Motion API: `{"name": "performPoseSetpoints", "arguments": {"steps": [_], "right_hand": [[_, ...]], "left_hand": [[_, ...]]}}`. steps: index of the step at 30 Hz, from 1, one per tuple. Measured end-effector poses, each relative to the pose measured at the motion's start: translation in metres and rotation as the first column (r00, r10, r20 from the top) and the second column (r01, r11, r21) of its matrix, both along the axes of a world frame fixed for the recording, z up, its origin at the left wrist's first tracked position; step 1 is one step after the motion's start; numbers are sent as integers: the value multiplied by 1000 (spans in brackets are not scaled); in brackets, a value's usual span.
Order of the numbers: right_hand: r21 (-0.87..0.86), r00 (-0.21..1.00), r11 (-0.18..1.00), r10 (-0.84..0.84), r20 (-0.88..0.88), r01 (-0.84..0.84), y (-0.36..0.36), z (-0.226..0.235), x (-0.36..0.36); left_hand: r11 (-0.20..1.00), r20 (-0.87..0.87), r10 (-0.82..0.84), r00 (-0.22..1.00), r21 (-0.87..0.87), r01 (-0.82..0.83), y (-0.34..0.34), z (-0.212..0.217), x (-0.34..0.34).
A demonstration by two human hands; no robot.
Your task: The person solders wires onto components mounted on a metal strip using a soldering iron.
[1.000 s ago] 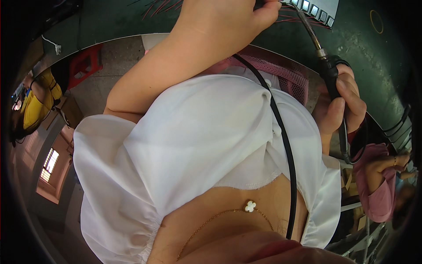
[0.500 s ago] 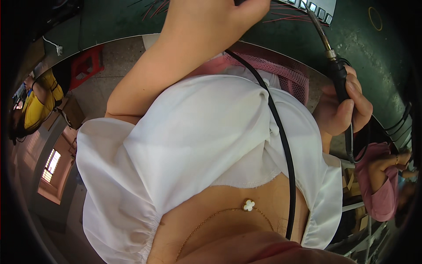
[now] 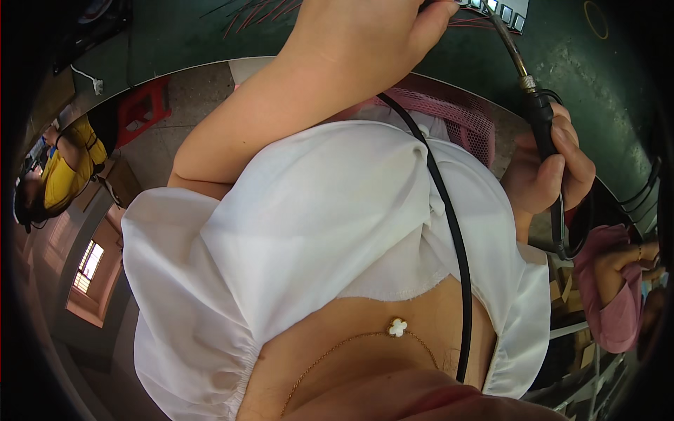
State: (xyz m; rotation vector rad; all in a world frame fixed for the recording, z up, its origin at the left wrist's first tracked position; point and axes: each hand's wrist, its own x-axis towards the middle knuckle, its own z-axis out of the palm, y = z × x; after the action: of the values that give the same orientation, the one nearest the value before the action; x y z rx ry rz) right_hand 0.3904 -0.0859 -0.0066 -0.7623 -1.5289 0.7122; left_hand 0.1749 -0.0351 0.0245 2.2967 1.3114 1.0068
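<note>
While we leaned over the green workbench (image 3: 583, 84), our left hand (image 3: 365, 42) closed on something hidden at the top edge, and our right hand (image 3: 551, 172) gripped the black-handled soldering iron (image 3: 537, 112) beside it.

No pkgs, labels, signs or screens visible in head view; nothing of that kind on green bench or elsewhere.

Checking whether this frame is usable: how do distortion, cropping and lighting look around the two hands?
Head view: strong fisheye bend with a black rim; the left hand is cut by the top edge; the right hand on the soldering iron is sharp, evenly lit, no glare.
</note>
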Motion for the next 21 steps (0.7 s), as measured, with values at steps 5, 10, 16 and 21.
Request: {"name": "performPoseSetpoints", "arguments": {"steps": [5, 10, 16, 21], "right_hand": [[6, 1000, 1000, 4, 10, -4, 0, -1, 2], [-19, 1000, 1000, 0, 21, 0, -2, 1, 4], [-25, 1000, 1000, -10, 24, 11, -3, 1, 5], [-22, 1000, 1000, -4, 7, 4, -3, 1, 5]], "left_hand": [[1000, -39, 5, 999, 11, -5, 2, 2, 4], [999, 27, -5, 1000, 45, 4, 2, 0, 6], [999, 8, -3, 1000, 52, 2, 1, 1, 9], [1000, 10, -9, 1000, 25, 8, 1, 3, 6]]}}
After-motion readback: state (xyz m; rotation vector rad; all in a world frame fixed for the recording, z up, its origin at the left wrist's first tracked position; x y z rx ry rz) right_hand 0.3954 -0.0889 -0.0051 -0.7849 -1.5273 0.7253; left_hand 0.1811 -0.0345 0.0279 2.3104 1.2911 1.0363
